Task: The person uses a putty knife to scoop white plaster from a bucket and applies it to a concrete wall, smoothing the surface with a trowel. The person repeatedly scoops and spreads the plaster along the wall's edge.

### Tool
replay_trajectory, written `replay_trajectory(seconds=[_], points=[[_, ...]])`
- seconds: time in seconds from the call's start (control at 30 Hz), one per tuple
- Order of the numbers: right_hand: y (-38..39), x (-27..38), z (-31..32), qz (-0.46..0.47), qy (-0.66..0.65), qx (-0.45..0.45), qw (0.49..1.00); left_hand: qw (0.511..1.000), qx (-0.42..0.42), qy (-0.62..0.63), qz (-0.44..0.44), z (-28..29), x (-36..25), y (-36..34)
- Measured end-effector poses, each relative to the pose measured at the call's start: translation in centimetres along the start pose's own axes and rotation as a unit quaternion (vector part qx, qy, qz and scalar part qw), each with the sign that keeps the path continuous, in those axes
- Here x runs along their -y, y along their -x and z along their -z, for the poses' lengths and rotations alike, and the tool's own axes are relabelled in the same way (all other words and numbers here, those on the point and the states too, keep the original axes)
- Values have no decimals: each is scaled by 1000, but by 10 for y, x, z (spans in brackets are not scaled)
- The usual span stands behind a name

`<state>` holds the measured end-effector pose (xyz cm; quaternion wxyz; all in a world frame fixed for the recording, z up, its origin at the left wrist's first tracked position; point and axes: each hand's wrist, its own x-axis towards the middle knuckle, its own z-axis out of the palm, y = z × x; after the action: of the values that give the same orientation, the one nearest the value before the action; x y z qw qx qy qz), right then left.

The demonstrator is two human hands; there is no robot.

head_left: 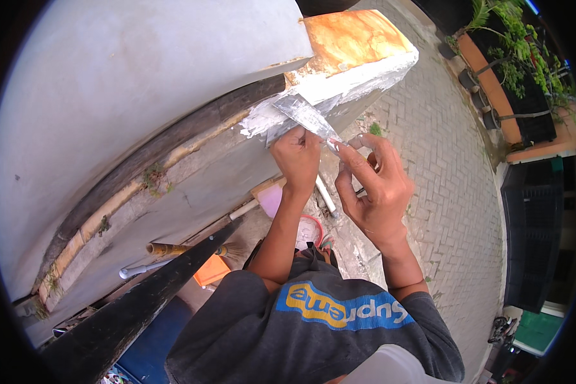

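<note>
Ledge: orange-stained top, white-smeared front; block paving to its right. Right hand pinches a scraper before the ledge, contact unclear. Left hand, also before the ledge, curled; its hold, hidden, cannot be told.

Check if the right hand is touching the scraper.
Touching: the head view shows the right hand with its fingers on the narrow end of the scraper.

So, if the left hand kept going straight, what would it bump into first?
Probably the metal scraper, slanting just ahead of the left hand, with the white-smeared ledge beyond; depth is hard to judge.
</note>
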<state>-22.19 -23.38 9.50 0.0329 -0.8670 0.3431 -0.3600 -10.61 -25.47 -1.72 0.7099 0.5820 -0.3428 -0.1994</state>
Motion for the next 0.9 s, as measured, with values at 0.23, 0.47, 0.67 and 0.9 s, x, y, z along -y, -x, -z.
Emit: replay_trajectory(seconds=[0.23,0.47,0.67,0.9], points=[[2,-8,12,-8,15,-4,1000,998,2,-31,49,1,-20,-2],[-9,-8,8,-19,24,-28,999,996,-33,57,60,-7,-15,-1],[-1,14,-2,-2,-19,-3,1000,997,-13,80,-10,-5,-1,1],[0,22,-6,24,-37,2,999,985,-7,164,54,-7,4,5]])
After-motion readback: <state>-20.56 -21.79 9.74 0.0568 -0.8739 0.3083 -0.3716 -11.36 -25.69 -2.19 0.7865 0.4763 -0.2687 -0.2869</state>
